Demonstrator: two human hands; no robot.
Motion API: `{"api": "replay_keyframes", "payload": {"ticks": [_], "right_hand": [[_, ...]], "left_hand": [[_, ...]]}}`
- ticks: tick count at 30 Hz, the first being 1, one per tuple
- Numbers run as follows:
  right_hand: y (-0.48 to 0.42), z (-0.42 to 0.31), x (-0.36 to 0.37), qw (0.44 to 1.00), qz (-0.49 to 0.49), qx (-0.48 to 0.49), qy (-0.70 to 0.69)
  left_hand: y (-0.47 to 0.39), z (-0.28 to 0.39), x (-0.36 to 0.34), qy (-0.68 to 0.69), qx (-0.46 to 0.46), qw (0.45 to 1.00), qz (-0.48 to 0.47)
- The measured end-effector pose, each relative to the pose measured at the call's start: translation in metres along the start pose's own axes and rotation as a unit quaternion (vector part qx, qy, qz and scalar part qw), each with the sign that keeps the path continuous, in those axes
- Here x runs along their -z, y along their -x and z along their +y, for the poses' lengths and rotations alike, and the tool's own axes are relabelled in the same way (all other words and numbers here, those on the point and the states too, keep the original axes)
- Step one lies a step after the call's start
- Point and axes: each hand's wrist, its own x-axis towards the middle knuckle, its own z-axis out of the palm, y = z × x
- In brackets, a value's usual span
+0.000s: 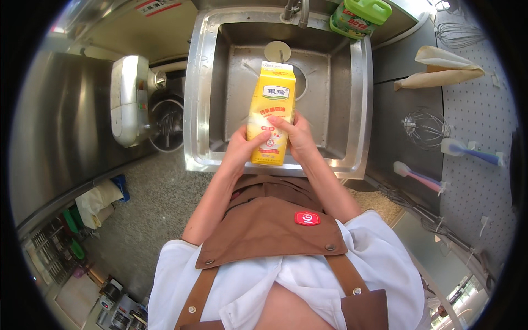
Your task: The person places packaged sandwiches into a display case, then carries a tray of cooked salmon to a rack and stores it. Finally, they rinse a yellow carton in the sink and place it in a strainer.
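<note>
Between my two hands is a yellow gable-top carton (272, 99) with a white top edge and printed writing. My left hand (247, 144) grips its left side near the bottom, thumb across the front. On the opposite side my right hand (299, 134) holds it a little higher, thumb also on the front face. The carton is over the front part of a stainless steel sink (330, 164), its printed face toward me. Behind its top lies a pale round disc (277, 51) in the basin. The carton partly hides a ring-shaped drain (303, 82).
A faucet (304, 14) and a green detergent jug (359, 18) stand at the sink's back rim. On the left is a stand mixer (130, 101) with a metal bowl (167, 123). Whisks (427, 128), spatulas (470, 152) and a piping bag (441, 70) hang on the right wall.
</note>
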Motion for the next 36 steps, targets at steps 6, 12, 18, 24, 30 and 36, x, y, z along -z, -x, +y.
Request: {"api": "replay_keyframes", "payload": {"ticks": [6, 12, 18, 24, 30, 36], "right_hand": [[-0.004, -0.018, -0.004, 0.998, -0.002, -0.054, -0.043], [-0.025, -0.017, -0.002, 0.998, -0.001, -0.038, -0.052], [-0.026, -0.012, -0.003, 0.996, 0.018, -0.028, -0.08], [-0.022, -0.018, 0.002, 0.968, -0.087, -0.091, -0.216], [-0.015, -0.026, -0.005, 0.989, -0.091, -0.076, -0.092], [0.001, -0.01, -0.014, 0.998, -0.039, -0.024, 0.044]], "left_hand": [[0.005, 0.003, 0.0, 0.035, -0.018, 0.999, 0.01], [0.007, -0.001, -0.002, -0.017, -0.004, 1.0, -0.005], [0.001, 0.009, -0.002, -0.047, 0.038, 0.997, -0.058], [-0.001, -0.018, 0.025, 0.193, 0.12, 0.962, -0.149], [0.002, -0.009, 0.013, 0.161, 0.083, 0.975, -0.128], [0.0, -0.01, 0.005, -0.011, 0.014, 1.0, -0.02]]}}
